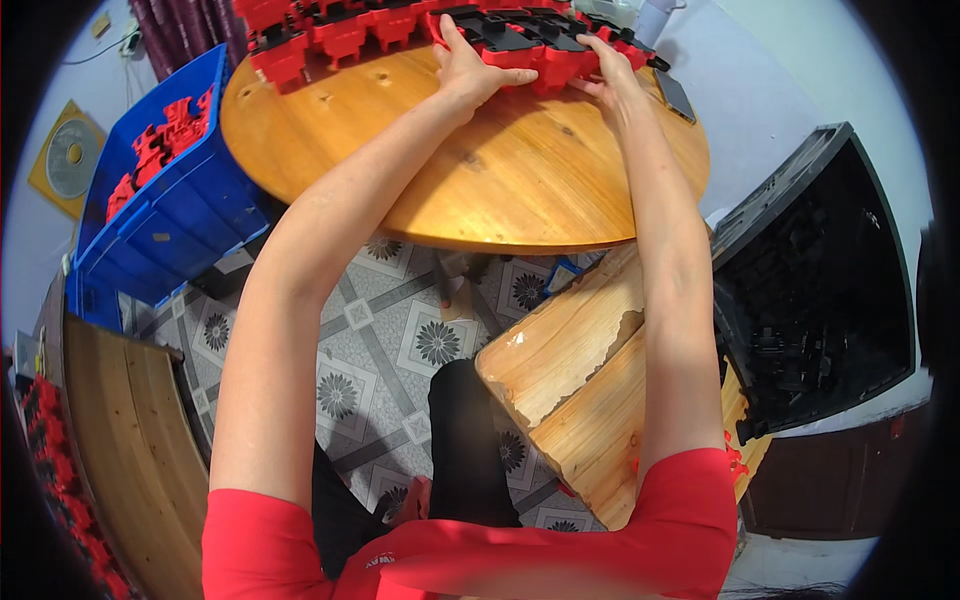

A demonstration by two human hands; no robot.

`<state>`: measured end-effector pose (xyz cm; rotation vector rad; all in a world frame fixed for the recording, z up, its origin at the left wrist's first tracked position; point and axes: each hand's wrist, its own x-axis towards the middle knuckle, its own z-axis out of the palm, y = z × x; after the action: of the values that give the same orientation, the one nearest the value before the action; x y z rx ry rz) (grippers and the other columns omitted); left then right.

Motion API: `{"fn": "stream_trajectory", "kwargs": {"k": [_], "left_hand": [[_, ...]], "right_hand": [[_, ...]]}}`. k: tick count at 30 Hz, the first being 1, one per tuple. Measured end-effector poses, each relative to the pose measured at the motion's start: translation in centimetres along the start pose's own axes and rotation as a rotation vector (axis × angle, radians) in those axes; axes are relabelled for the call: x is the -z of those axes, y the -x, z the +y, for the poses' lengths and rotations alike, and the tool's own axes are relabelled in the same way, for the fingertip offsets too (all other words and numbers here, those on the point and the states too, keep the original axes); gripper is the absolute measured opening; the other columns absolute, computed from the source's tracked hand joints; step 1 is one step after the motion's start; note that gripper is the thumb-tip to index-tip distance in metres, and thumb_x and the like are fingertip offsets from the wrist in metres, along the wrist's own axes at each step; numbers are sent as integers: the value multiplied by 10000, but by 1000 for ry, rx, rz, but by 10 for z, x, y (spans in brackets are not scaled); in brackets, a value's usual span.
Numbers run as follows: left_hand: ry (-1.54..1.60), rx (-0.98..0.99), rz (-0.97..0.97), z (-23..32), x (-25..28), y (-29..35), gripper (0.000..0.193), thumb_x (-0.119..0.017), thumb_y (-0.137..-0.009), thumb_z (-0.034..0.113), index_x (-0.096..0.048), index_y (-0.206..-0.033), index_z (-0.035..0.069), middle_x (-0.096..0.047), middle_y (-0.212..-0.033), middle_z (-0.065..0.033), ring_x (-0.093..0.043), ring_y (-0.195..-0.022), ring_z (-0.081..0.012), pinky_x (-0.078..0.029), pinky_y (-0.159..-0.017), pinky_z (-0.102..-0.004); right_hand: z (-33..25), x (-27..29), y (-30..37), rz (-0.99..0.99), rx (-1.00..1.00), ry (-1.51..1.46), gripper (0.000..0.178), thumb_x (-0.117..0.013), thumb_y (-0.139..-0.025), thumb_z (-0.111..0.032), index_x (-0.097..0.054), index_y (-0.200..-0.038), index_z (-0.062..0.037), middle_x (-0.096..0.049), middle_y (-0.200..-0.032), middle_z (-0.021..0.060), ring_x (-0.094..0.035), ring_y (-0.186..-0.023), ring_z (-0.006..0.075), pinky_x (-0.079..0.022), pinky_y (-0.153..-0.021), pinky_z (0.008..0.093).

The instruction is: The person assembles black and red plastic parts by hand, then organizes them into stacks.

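Note:
At the far side of the round wooden table (470, 165), both my arms are stretched forward over a red plastic part with black pieces set in its top (540, 48). My left hand (472, 72) grips its left end, fingers along the side and thumb across the front. My right hand (612, 80) holds the right end, with fingers over the top edge and under the front. A row of similar red and black plastic parts (345, 35) stands close by on the left. The underside of the held part is hidden, so I cannot tell whether it rests on the table.
A dark phone (675, 96) lies at the table's right edge. On the left stands a blue crate (175, 235) with red parts. A black bin (830, 270) with black parts is at the right, beside a wooden bench (570, 350). More red parts (70, 490) sit lower left.

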<state>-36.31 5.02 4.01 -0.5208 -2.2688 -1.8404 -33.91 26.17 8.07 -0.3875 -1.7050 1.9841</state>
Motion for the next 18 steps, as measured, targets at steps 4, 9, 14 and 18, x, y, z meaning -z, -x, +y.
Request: {"fn": "stream_trajectory", "kwargs": {"k": [4, 9, 14, 18], "left_hand": [[-85, -258, 175, -12, 54, 27, 1412, -984, -443, 369, -102, -1489, 20, -285, -1457, -230, -335, -1354, -348, -327, -1129, -440], [-369, -299, 269, 61, 181, 96, 1645, -985, -435, 359, 258, -1486, 119, 94, -1541, -340, 15, -1428, -541, -191, -1159, -584], [-531, -149, 460, 139, 396, 239, 1653, -984, -428, 413, 255, -1481, 111, 179, -1511, -374, -68, -1409, -578, -228, -1157, -562], [-942, -424, 862, 170, 569, 442, 1457, -940, -554, 242, 148, -1515, 124, -294, -1453, -304, -354, -1336, -413, -406, -1056, -497]], "right_hand": [[7, -38, 46, -94, 15, -62, 394, -783, -771, -226, -624, -1072, -27, -662, -1053, 117, -649, -933, 253, -568, -774, 425], [-38, -113, 103, -393, 214, -80, 274, -688, -889, -239, -675, -1125, -100, -663, -1074, 35, -633, -962, 191, -553, -791, 404], [-52, -315, 200, -825, 161, -398, 359, -701, -893, -218, -619, -1205, -61, -650, -1161, 74, -646, -1033, 215, -544, -919, 405], [-58, -478, 495, -1202, -64, -582, 332, -682, -902, -207, -633, -1184, -40, -674, -1069, 162, -675, -965, 275, -570, -871, 416]]}}
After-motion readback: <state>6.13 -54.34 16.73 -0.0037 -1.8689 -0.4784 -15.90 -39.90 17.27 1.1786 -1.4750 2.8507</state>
